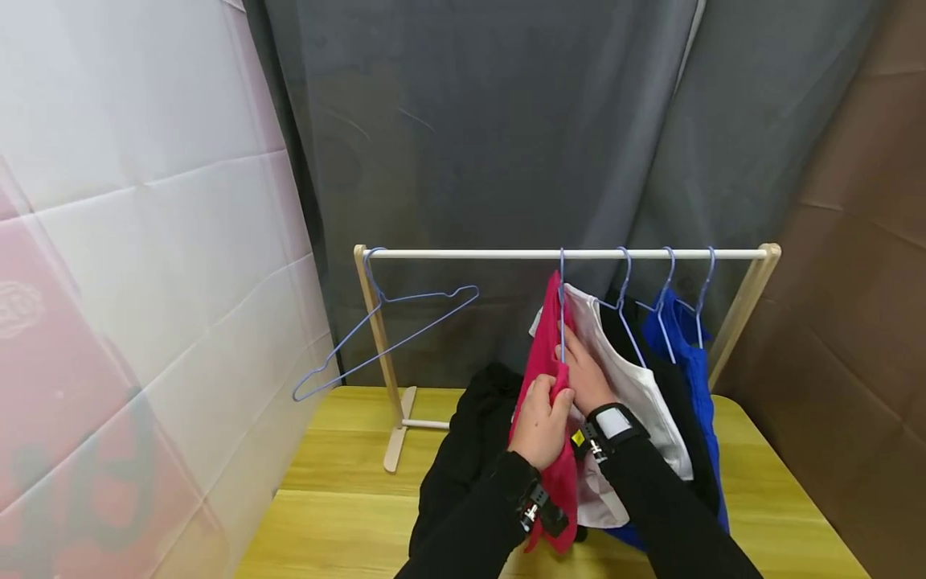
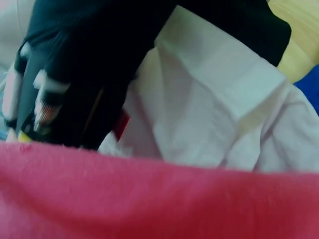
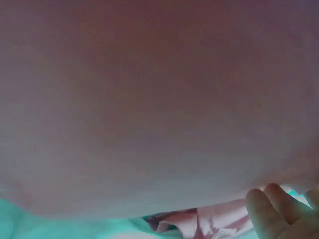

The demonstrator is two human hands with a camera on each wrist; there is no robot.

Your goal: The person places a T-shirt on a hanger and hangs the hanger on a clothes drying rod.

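In the head view, a pinkish-red top hangs on a blue hanger from the white rail. My left hand pinches the top's near edge, thumb on the cloth, just below the hanger's near end. Between the red top and a white sleeveless top, my right hand reaches up, its fingers extended against the red cloth by the hanger. Blurred red cloth fills the lower left wrist view. Pale cloth fills most of the right wrist view, with the right fingers at its lower corner.
The rack's white rail also holds a bare blue hanger at left, plus black and blue garments at right. Dark cloth lies on the wooden table. A white sheet rises at left.
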